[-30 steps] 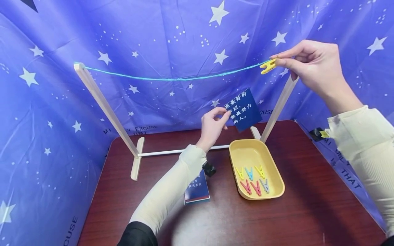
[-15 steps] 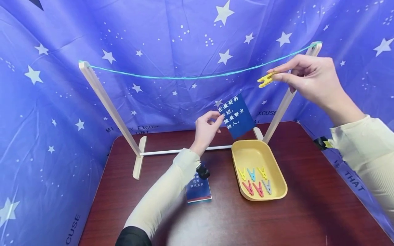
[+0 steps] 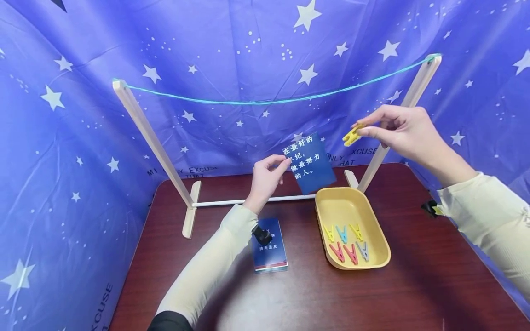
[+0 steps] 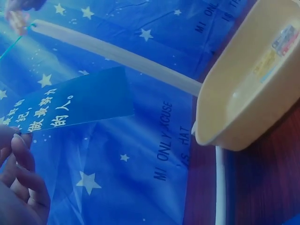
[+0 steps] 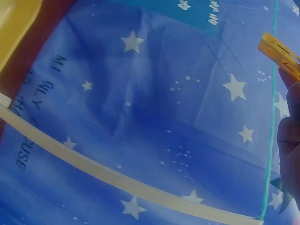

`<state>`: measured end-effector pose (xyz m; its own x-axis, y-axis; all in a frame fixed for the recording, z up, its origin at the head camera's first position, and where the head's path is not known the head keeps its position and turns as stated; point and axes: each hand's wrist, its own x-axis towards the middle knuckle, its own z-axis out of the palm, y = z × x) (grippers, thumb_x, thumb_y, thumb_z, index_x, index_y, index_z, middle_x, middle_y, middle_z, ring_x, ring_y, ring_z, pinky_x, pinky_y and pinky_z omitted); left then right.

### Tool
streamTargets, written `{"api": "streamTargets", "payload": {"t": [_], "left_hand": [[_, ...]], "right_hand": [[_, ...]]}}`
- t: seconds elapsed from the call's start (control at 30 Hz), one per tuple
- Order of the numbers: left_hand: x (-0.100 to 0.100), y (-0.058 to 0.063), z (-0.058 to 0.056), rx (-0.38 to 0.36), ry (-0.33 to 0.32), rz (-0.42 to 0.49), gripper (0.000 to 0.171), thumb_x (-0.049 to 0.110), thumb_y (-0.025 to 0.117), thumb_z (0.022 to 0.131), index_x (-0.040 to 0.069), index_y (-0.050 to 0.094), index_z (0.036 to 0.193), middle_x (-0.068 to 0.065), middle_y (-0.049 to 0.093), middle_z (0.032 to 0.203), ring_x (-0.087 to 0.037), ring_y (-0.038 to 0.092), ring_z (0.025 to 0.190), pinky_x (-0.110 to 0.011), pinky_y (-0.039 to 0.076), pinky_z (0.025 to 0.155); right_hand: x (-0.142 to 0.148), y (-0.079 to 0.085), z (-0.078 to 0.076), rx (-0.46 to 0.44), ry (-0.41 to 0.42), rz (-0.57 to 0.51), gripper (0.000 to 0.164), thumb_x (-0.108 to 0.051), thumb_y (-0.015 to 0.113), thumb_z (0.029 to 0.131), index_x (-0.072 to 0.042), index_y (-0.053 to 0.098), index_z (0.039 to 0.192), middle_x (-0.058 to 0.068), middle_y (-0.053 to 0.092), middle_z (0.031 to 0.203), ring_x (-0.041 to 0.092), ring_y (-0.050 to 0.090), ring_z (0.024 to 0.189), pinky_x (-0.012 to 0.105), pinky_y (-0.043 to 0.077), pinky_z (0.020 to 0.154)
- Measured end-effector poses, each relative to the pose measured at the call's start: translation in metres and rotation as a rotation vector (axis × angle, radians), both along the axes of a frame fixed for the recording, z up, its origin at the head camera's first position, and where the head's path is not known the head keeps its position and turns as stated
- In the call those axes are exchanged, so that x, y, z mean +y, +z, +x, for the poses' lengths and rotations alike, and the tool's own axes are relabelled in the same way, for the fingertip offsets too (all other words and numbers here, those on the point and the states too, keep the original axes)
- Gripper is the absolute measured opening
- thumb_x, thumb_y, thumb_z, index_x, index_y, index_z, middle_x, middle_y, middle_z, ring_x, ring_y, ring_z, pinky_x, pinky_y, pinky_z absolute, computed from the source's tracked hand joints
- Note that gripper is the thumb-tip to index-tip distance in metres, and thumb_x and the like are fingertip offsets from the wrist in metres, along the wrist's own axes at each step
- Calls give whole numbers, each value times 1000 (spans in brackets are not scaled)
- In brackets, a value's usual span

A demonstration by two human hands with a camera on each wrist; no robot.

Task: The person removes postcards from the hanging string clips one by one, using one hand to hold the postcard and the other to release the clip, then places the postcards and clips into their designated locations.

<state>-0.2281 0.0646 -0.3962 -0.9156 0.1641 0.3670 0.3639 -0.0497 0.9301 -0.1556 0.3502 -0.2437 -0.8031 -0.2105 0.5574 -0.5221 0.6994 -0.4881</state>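
My left hand (image 3: 267, 179) pinches the left edge of a dark blue card (image 3: 312, 168) with white writing, held tilted in the air below the line. Off to the right, my right hand (image 3: 403, 128) grips a yellow clothespin (image 3: 353, 135) between thumb and fingers, lower than the teal string (image 3: 290, 100) and apart from it. The same clothespin (image 5: 280, 54) shows at the right edge of the right wrist view. In the left wrist view the card (image 4: 89, 98) extends out from the fingertips.
The string spans two wooden posts (image 3: 151, 142) joined by a white rod (image 3: 223, 202). A yellow tray (image 3: 337, 202) with several clothespins stands at the right post's foot. A stack of blue cards (image 3: 271, 257) lies on the dark red table (image 3: 323, 303), partly behind the left wrist.
The right hand has come down from the string with the clothespin still in its fingers. The left hand and card have shifted left and slightly down.
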Motion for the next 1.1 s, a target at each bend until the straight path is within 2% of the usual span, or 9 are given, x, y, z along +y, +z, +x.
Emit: {"api": "streamTargets", "payload": {"t": [0.13, 0.23, 0.3, 0.47, 0.57, 0.67, 0.8, 0.9, 1.1], "left_hand": [[-8, 0, 1, -21, -12, -20, 17, 12, 75, 97, -2, 78, 105, -5, 72, 80, -47, 51, 55, -23, 42, 49], [-15, -1, 2, -35, -16, -43, 17, 12, 74, 98, -3, 77, 106, 3, 67, 73, -37, 50, 51, -22, 43, 51], [-19, -3, 3, -41, -23, -55, 18, 12, 73, 98, -3, 77, 106, 5, 64, 70, -25, 49, 48, -22, 43, 51], [-31, -5, 7, -35, -47, -75, 17, 11, 71, 99, -5, 76, 105, 5, 61, 68, -10, 45, 48, -22, 40, 49], [-38, -8, 9, -39, -54, -83, 18, 11, 70, 100, -5, 75, 105, 5, 57, 66, -8, 43, 48, -22, 37, 48], [-43, -11, 11, -50, -55, -92, 18, 10, 69, 99, -6, 75, 105, 6, 55, 64, -7, 43, 48, -21, 36, 48], [-50, -14, 15, -57, -49, -112, 18, 10, 70, 99, -6, 75, 104, 6, 58, 67, -5, 44, 49, -21, 36, 49], [-55, -18, 17, -62, -44, -139, 18, 10, 69, 99, -6, 76, 105, 2, 64, 72, -4, 45, 50, -21, 39, 50], [-66, -32, 22, -89, -25, -190, 17, 8, 69, 99, -6, 75, 105, -13, 71, 81, -3, 49, 53, -20, 40, 52]], "right_hand": [[3, -13, 0, -65, -27, -5, 16, -5, 82, 89, -11, 81, 104, -13, 72, 75, 9, 42, 50, 28, 30, 43], [3, -22, -1, -115, -38, -7, 15, -8, 82, 90, -14, 81, 103, -14, 73, 76, 9, 44, 49, 27, 32, 42], [2, -29, -2, -126, -39, 11, 15, -9, 83, 90, -16, 81, 103, -16, 74, 79, 9, 46, 50, 25, 34, 43], [-2, -43, -4, -183, -57, 15, 15, -12, 84, 89, -17, 81, 102, -18, 74, 82, 10, 52, 54, 21, 40, 48], [-3, -50, -6, -209, -63, 9, 15, -12, 85, 88, -17, 81, 102, -18, 74, 81, 10, 53, 54, 21, 42, 48], [-4, -57, -7, -228, -65, 11, 15, -14, 85, 88, -17, 81, 102, -16, 73, 82, 11, 50, 53, 23, 38, 46], [-6, -65, -7, -258, -75, 24, 13, -18, 84, 89, -20, 81, 102, -9, 71, 75, 12, 46, 53, 26, 34, 44], [-7, -72, -7, -291, -76, 26, 12, -22, 84, 90, -20, 80, 102, -4, 70, 71, 13, 49, 53, 27, 37, 44], [-8, -86, -11, -356, -87, 27, 16, -27, 84, 91, -21, 80, 105, -7, 77, 85, 13, 53, 58, 28, 39, 50]]}}
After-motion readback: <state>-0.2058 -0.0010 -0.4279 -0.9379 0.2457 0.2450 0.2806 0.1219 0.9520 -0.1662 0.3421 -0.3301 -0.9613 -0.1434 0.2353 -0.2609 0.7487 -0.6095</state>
